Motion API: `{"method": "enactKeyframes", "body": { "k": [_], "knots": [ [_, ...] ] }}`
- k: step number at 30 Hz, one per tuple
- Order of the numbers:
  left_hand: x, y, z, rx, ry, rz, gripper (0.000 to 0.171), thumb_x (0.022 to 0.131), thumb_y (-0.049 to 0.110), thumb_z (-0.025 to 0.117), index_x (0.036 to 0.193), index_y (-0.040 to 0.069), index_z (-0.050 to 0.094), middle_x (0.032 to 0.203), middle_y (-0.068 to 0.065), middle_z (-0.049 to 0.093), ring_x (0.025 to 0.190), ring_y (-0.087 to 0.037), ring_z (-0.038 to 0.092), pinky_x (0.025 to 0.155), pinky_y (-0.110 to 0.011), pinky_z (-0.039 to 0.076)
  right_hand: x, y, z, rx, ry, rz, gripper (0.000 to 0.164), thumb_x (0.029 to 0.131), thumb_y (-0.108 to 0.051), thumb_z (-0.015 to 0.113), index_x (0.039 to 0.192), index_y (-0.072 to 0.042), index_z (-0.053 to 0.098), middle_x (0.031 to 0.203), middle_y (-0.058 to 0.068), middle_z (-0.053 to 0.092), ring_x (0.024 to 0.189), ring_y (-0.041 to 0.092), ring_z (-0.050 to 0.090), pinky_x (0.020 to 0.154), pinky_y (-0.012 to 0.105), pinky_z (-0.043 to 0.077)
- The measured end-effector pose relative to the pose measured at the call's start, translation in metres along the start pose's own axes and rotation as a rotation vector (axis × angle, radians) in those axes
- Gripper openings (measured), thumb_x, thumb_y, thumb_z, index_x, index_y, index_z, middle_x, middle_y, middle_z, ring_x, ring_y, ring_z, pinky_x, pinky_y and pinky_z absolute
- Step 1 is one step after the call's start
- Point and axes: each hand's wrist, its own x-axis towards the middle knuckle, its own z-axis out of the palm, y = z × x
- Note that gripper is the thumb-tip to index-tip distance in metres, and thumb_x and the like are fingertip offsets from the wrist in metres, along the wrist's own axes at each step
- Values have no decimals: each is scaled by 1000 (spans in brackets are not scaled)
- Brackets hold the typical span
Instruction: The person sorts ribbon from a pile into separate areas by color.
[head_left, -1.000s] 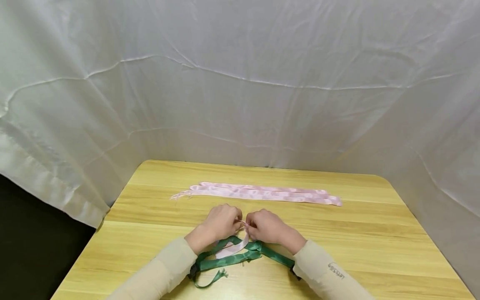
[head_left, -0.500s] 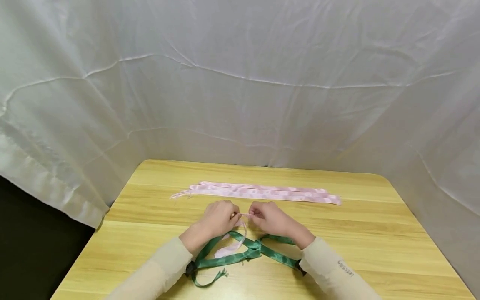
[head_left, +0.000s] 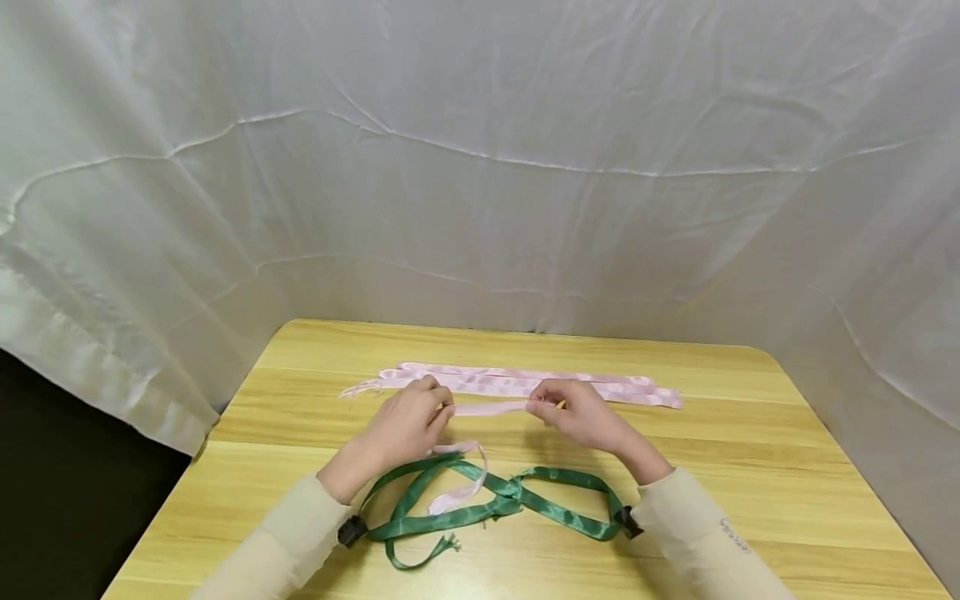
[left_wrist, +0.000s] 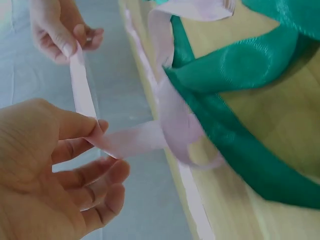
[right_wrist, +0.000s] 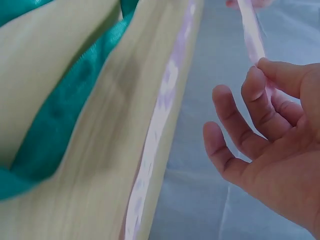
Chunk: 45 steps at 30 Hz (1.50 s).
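Note:
A pink satin ribbon (head_left: 491, 409) stretches nearly straight between my two hands. My left hand (head_left: 405, 423) pinches it between thumb and index finger, and in the left wrist view the ribbon (left_wrist: 84, 92) bends at those fingertips, then runs back toward the green loops. My right hand (head_left: 581, 417) pinches the other end between thumb and index finger, the remaining fingers spread apart in the right wrist view. Nearer me on the table, a green ribbon (head_left: 566, 518) lies in two loops joined at a knot (head_left: 513, 490). The pink tail curls within the left green loop.
Several pink ribbons (head_left: 517, 385) lie side by side across the back of the wooden table (head_left: 750, 467), frayed at their left ends. A loose green tail (head_left: 420, 562) lies near the front. Pale curtains (head_left: 480, 208) surround the table's back and sides.
My hands have moved apart and away from me, drawing the pink ribbon out between them. More of the green loops shows, and the left hand has shifted left.

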Motion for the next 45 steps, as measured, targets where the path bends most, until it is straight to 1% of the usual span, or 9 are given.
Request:
{"method": "enactKeyframes", "body": {
  "k": [4,10,16,24,31,35,38,41,45],
  "knots": [
    [-2,-3,-6,19,12,4,12,104,12,64,94,8,69,78,2,57,70,-12,47,66,-27,43,-5,2,-10,7,15,39,11,104,-24,67,99,-18,73,83,0,68,70,16,60,57,29,47],
    [-4,-7,-13,63,62,-11,11,101,8,65,92,6,71,76,0,61,71,-12,51,69,-31,49,-15,6,-27,-10,61,92,13,104,-25,67,103,-14,74,85,0,68,75,20,63,60,30,50],
    [-4,-16,-22,76,97,6,12,97,3,64,88,5,71,72,0,57,67,-12,45,63,-27,42,-26,14,-45,-33,89,133,17,105,-28,67,104,-12,74,85,1,68,75,20,61,61,29,48],
    [-6,-29,-28,84,108,-83,14,94,2,61,82,7,67,70,0,56,64,-15,47,61,-31,41,-36,23,-57,-45,123,156,19,105,-30,66,105,-12,74,83,4,66,70,15,56,57,28,43],
    [-5,-28,-28,-37,59,-89,35,102,8,46,67,15,44,62,4,35,59,-11,32,58,-26,31,-36,24,-59,-38,129,147,22,106,-29,65,109,-9,73,84,3,66,70,15,56,59,29,45],
    [-3,-26,-28,-74,43,-103,38,104,16,48,67,19,43,63,5,36,60,-11,33,61,-27,32,-35,22,-60,-43,134,146,19,106,-29,64,107,-12,72,82,1,65,69,15,55,59,29,45],
    [-3,-26,-28,-38,67,-88,36,100,16,55,66,19,46,62,6,37,59,-10,34,62,-29,31,-36,21,-63,-52,140,142,18,107,-28,64,106,-12,72,83,2,65,69,15,55,58,29,45],
    [-2,-28,-28,38,118,-75,34,94,11,59,64,19,46,59,7,35,56,-10,33,63,-32,29,-37,20,-67,-64,150,142,18,107,-27,63,107,-12,73,85,3,66,71,15,57,60,29,46],
    [-2,-28,-29,130,178,-97,33,91,7,60,62,18,49,54,7,36,54,-12,33,65,-34,28,-39,21,-70,-71,155,149,18,107,-28,63,108,-13,73,87,3,67,74,17,58,62,29,47]
  ]
}}
